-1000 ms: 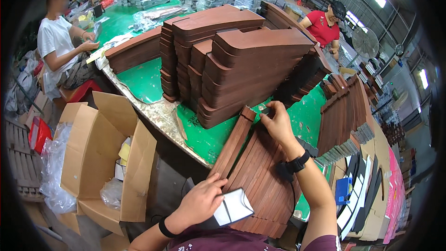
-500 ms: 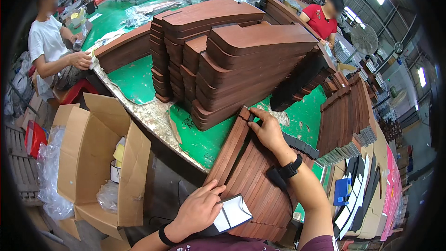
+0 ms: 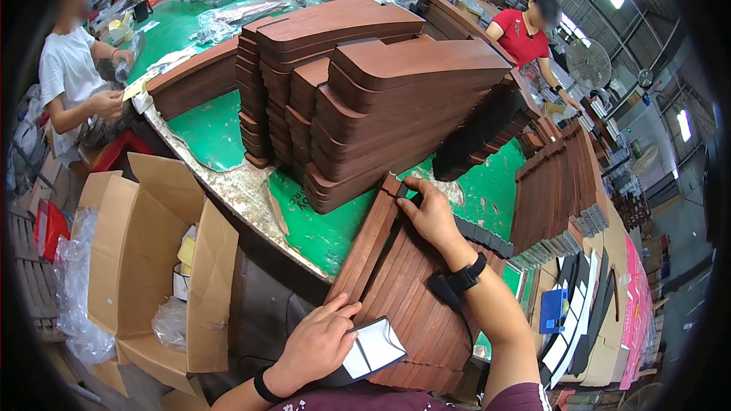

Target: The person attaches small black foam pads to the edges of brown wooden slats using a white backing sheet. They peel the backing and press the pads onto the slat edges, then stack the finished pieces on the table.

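A row of reddish-brown wooden slats [image 3: 415, 289] lies side by side on the table before me. Slightly apart from the row, at its left, is a narrow slat [image 3: 364, 250] with a dark far end. My right hand [image 3: 429, 215] pinches that far end between thumb and fingers. Over the same slat's near end lie the fingers of my left hand [image 3: 318, 335], fairly straight and resting on top; its underside is hidden. Touching this hand is a white pad with a dark edge [image 3: 376, 347], lying on the slats.
Tall stacks of curved brown boards [image 3: 411, 99] stand just beyond my hands on the green tabletop [image 3: 205, 133]. More slats [image 3: 552, 190] are stacked at right, near a blue box [image 3: 553, 310]. An open cardboard box [image 3: 209, 289] sits at left. Two co-workers [image 3: 65, 76] [image 3: 523, 38] are across the table.
My view has shifted slightly; my hands keep their places on the slat. The left co-worker's hand has drawn back with a yellowish strip. The co-worker in red now reaches an arm rightward.
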Motion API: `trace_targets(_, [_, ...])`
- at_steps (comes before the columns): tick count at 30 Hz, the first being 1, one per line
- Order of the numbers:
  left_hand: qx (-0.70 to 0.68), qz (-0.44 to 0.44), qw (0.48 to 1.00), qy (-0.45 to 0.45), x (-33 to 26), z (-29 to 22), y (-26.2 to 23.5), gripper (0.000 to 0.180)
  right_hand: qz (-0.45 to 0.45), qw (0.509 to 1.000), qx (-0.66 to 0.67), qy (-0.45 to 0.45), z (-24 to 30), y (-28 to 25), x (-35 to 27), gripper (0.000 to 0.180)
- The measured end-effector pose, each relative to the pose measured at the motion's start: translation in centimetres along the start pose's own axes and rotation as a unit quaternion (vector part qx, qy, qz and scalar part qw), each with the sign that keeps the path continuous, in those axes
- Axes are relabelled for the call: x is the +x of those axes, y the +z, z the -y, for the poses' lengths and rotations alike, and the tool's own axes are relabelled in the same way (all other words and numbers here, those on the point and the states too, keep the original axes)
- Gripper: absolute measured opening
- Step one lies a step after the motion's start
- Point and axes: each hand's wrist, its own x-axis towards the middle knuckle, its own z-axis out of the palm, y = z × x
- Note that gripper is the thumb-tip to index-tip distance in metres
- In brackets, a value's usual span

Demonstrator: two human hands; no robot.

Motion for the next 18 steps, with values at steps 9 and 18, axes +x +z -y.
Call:
trace_targets(9, [0.003,-0.004,1.0,0.006,0.03,0.11,0.19,0.014,-0.024,0.999,0.022,-0.02,-0.16,0.26,-0.12,0.044])
trace_targets(18, [-0.01,-0.006,1.0,0.001,-0.1,0.3,0.32,0.015,-0.031,0.999,0.018,-0.03,-0.11,0.26,-0.01,0.04])
